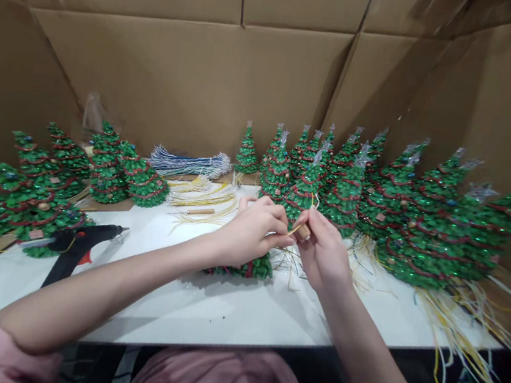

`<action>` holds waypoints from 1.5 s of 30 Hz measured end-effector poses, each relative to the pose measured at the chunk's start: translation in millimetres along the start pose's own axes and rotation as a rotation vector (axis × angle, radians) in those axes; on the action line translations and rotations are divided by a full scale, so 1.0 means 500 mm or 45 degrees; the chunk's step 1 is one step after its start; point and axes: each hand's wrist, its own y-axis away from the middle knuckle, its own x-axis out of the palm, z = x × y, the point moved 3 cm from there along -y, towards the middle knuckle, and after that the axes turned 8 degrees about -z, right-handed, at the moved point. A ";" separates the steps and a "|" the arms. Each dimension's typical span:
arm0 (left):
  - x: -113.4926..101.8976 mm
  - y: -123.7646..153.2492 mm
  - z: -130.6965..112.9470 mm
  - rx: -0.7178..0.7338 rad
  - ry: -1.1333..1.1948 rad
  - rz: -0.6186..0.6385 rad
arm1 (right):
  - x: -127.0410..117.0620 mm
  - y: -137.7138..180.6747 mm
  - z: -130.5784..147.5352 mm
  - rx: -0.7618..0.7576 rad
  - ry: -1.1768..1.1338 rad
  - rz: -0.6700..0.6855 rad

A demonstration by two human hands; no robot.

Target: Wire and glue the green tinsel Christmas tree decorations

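My left hand (255,231) and my right hand (325,248) meet over the table, fingers closed in a pinch. A thin yellow wire (295,228) runs between their fingertips, and a short yellow and white end (313,199) sticks up above my right fingers. Just below my left hand a green Christmas tree ornament (246,268) lies on its side, mostly hidden by that hand. Loose wires (291,263) spread out from its right side.
Star-topped trees (347,193) crowd the right; more trees (105,168) stand at left. A black glue gun (78,245) lies left of my forearm. Behind are a blue-white wire bundle (189,162), yellow wires (203,198) and a wooden-handled tool (200,211). Wires (455,337) overhang the front edge.
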 end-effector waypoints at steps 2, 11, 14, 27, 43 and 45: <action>0.001 -0.002 -0.001 0.003 -0.009 0.001 | 0.002 0.001 -0.007 0.070 -0.081 -0.048; -0.010 0.014 0.008 -0.044 0.032 0.020 | -0.019 -0.002 0.002 0.003 0.165 -0.111; -0.040 0.026 0.024 -0.057 0.113 -0.077 | -0.044 -0.004 0.010 -0.117 0.300 -0.251; -0.062 0.156 0.101 -0.177 0.338 -0.263 | 0.042 0.082 0.077 -1.132 0.873 -0.104; -0.028 0.237 0.098 -0.083 0.263 -0.128 | 0.022 0.014 -0.008 0.014 0.828 0.230; -0.024 0.238 0.100 -0.107 0.317 -0.108 | 0.022 0.012 -0.015 0.128 0.849 0.281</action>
